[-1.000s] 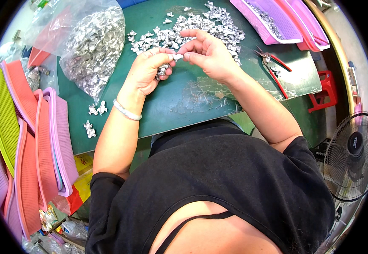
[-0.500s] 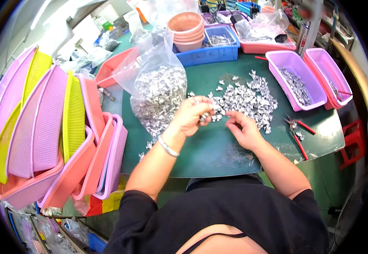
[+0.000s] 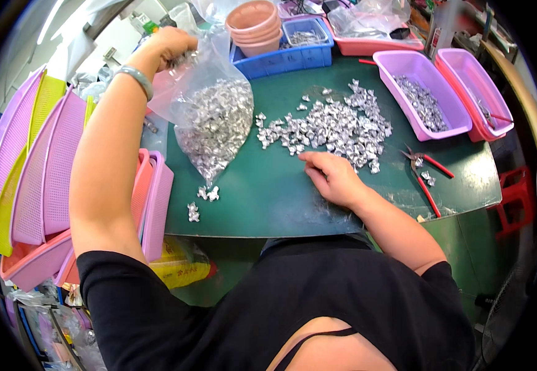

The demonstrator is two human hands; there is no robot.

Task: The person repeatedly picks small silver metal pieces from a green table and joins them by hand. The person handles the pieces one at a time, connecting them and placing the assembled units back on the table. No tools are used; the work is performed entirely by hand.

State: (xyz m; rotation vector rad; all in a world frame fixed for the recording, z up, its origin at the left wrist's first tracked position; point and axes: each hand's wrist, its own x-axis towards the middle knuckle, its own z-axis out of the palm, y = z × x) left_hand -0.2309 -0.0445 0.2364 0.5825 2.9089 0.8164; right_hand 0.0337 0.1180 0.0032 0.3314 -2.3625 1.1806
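My left hand [image 3: 174,47] is stretched out to the far left, over the open upper part of a clear plastic bag [image 3: 207,62]. Its fingers are curled round several small silver metal pieces [image 3: 185,59]. The bag stands on the table, its lower part filled with similar pieces [image 3: 216,114]. Across the middle of the table spreads a loose pile of silver metal pieces [image 3: 342,127]. At the pile's near edge rests my right hand [image 3: 336,178], fingers loosely bent and thumb apart, with nothing visible in it.
Pliers with red handles [image 3: 426,179] lie to the right on the green table [image 3: 250,204]. Behind them stand a purple basket [image 3: 460,120] of metal pieces and a pink one [image 3: 488,133]. Stacked baskets [image 3: 52,167] crowd the left. Pots [image 3: 253,28] and a blue tray [image 3: 281,62] stand behind.
My left hand has moved from the pile up and left, over the bag. The right hand has stayed by the pile, a little lower on the table. The view has shifted slightly.
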